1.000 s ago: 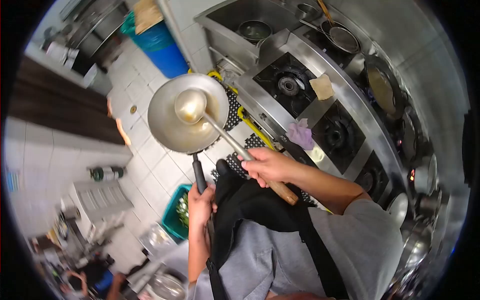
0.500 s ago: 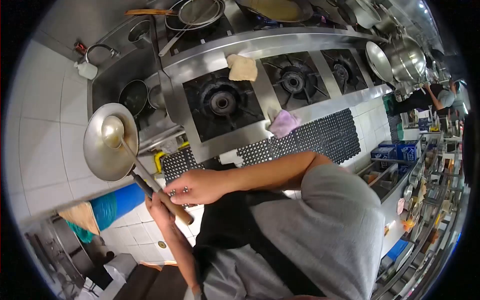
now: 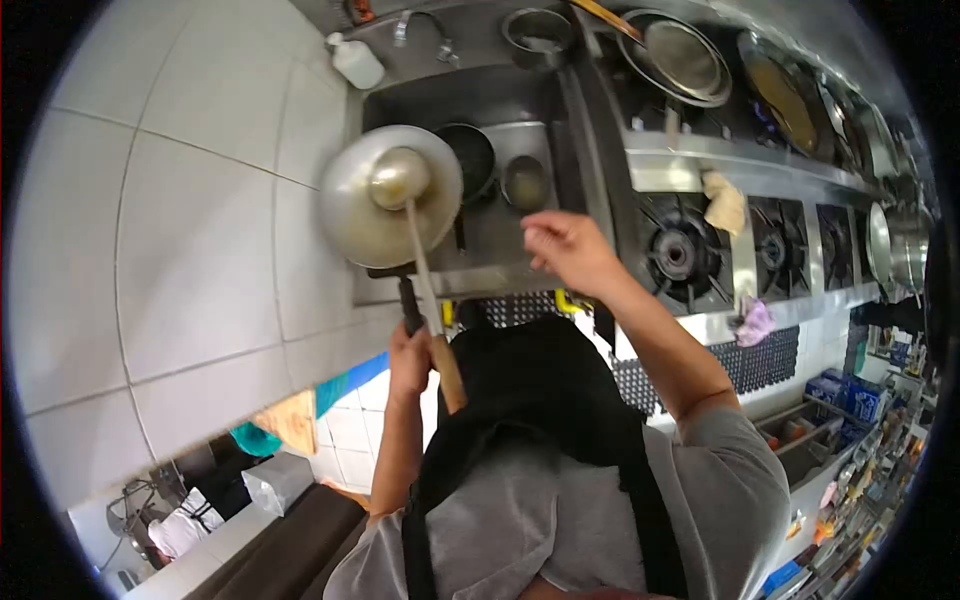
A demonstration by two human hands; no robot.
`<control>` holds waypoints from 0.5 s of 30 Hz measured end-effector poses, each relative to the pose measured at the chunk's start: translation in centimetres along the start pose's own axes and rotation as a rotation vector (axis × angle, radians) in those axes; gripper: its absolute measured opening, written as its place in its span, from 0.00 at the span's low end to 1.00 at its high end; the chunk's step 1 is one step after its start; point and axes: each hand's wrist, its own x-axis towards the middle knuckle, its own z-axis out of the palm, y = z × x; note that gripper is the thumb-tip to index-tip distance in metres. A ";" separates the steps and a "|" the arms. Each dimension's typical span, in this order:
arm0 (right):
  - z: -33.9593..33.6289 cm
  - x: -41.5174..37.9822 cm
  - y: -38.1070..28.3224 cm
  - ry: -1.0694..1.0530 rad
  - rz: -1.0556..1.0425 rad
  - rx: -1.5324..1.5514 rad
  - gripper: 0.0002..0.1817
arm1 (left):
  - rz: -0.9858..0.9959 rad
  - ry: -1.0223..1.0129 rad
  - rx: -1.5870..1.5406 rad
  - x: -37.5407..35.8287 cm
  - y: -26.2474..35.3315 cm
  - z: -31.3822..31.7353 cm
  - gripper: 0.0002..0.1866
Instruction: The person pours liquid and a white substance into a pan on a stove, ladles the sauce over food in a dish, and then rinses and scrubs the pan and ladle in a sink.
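My left hand point(image 3: 408, 362) is closed around the dark handle of a steel frying pan point(image 3: 345, 205), held up at the sink's left side. In the pan rests the round bowl of a ladle point(image 3: 398, 178). Its wooden-ended handle runs back alongside the pan handle, right at my left thumb. My right hand point(image 3: 572, 252) hangs over the sink's front right corner with fingers loosely bent and nothing visible in them. Below the pan, the sink point(image 3: 505, 225) holds a dark pan point(image 3: 468, 160) and a small pot point(image 3: 525, 183).
A tap point(image 3: 430, 38) and a soap bottle point(image 3: 355, 62) stand behind the sink. To the right are gas burners point(image 3: 676, 256), a beige cloth point(image 3: 724, 203), a purple cloth point(image 3: 755, 322) and a sieve point(image 3: 685, 58). A tiled wall point(image 3: 200, 240) borders the left.
My right hand has moved away from the ladle handle towards the sink's right side. The view has turned left, and the pan with the ladle is now in front of the sink.
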 end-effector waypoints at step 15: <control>2.9 50.9 -2.1 -0.197 -0.224 -1.422 0.28 | -0.324 -0.223 0.241 11.8 10.6 -1.6 0.14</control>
